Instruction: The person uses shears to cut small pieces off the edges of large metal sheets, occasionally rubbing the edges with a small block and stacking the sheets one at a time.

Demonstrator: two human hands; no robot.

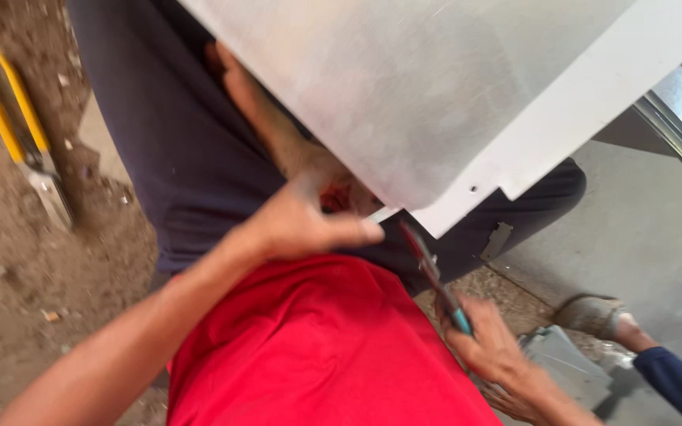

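1. The left hand point(301, 225) is pinching the lower edge of a white sheet-metal panel point(436, 87) near the centre of the frame, thumb pressed flat and fingers curled under the edge.
2. The right hand point(495, 355) is closing around the blue-tipped handles of a pair of snips point(436, 276) at lower centre-right; the red-tinted blades are pointing up toward the panel's notched corner (contact with the edge is blurred, cannot tell).
3. The panel is filling the upper centre and right of the frame, tilted over dark trousers point(191, 158).
4. A red shirt point(317, 347) is occupying the lower centre.
5. Yellow-handled snips point(21, 130) are lying on the dirt floor point(9, 276) at upper left, well apart from both hands.
6. A grey metal box point(570, 367) is sitting just beside the right hand.
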